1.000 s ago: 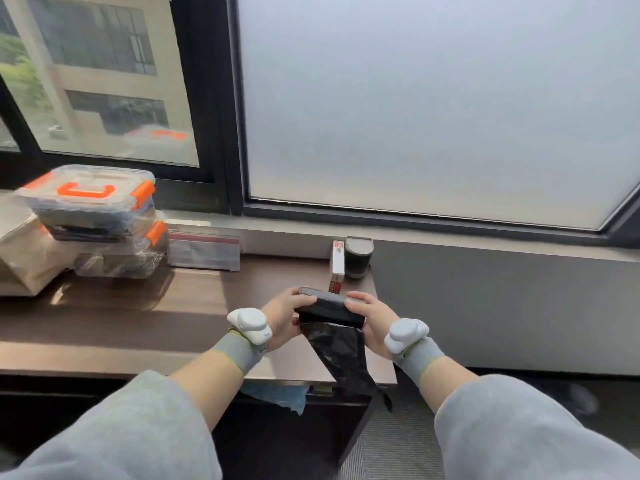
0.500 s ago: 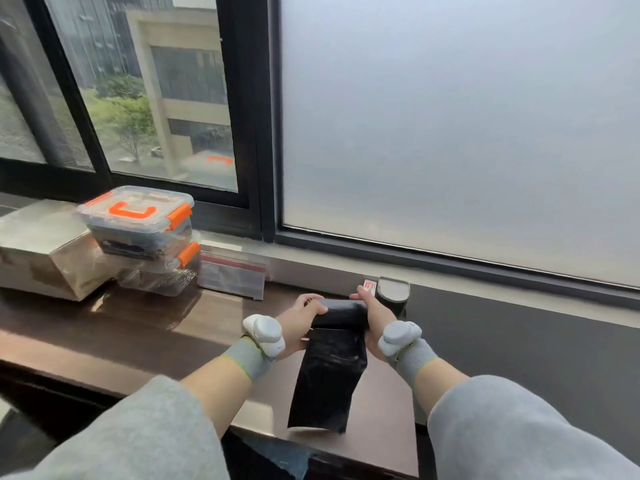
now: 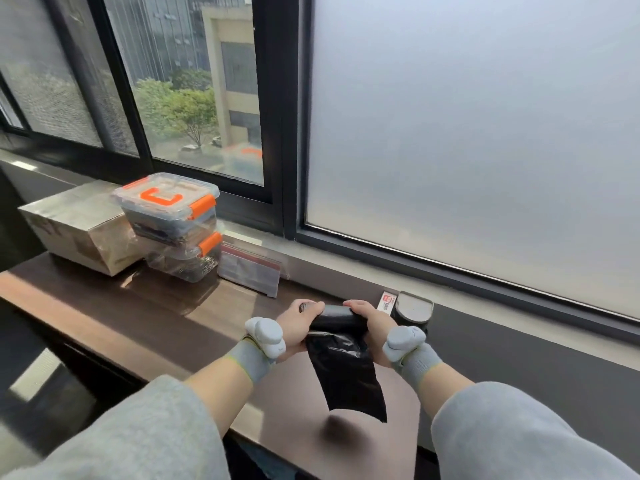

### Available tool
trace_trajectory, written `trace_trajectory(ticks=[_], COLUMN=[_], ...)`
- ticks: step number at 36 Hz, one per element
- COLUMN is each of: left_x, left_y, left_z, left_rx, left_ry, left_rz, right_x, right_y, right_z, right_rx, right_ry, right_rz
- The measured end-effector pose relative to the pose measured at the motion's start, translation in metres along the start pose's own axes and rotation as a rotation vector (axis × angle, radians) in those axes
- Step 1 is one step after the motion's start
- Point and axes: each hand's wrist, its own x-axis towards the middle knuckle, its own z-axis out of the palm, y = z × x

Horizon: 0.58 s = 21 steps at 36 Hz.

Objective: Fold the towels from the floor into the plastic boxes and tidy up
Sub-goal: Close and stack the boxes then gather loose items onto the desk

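Two plastic boxes (image 3: 169, 209) with orange clips, stacked at the back left of the surface (image 3: 138, 306), one cardboard box (image 3: 72, 226) right beside them. One black bag roll (image 3: 337, 315) is over the surface's right end, long axis running left-right, loose sheet trailing toward the person. Left hand (image 3: 296, 329) and right hand (image 3: 372, 327) each have fingers wrapped round one end.

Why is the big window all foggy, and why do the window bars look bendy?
Head view: the right pane looks frosted, glowing evenly; the wide-angle lens leans the window frame; sunlight stripes the tabletop; the black bag drops a blurry shadow.
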Motion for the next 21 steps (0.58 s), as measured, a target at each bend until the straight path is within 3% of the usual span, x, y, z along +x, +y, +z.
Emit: trace_trajectory(ticks=[2,5,7,11,14,17,21], left_x=[0.002,0.003,0.005,0.012,0.018,0.022,0.032], left_y=[0.003,0.005,0.005,0.0,-0.002,0.003,0.008], left_z=[-0.005,-0.015,-0.022,-0.037,-0.045,-0.051,-0.065], left_rx=[-0.009,0.017,0.065,0.041,-0.136,-0.341,-0.267], left_ry=[-0.045,-0.113,-0.136,-0.156,-0.124,-0.082,-0.106], left_rz=[0.04,0.082,0.095,0.095,0.045,-0.113,-0.239], right_x=[0.008,0.014,0.022,0.034,0.035,0.036,0.037], right_y=[0.001,0.0,0.001,0.006,0.007,0.003,0.002], right_z=[0.0,0.003,0.005,0.012,0.02,0.028,0.04], right_rx=[0.035,0.153,0.105,-0.187,-0.04,0.084,0.047], right_ry=[0.005,-0.051,-0.051,0.105,0.019,-0.048,-0.102], right_rz=[0.014,0.199,0.256,0.108,0.092,0.004,-0.075])
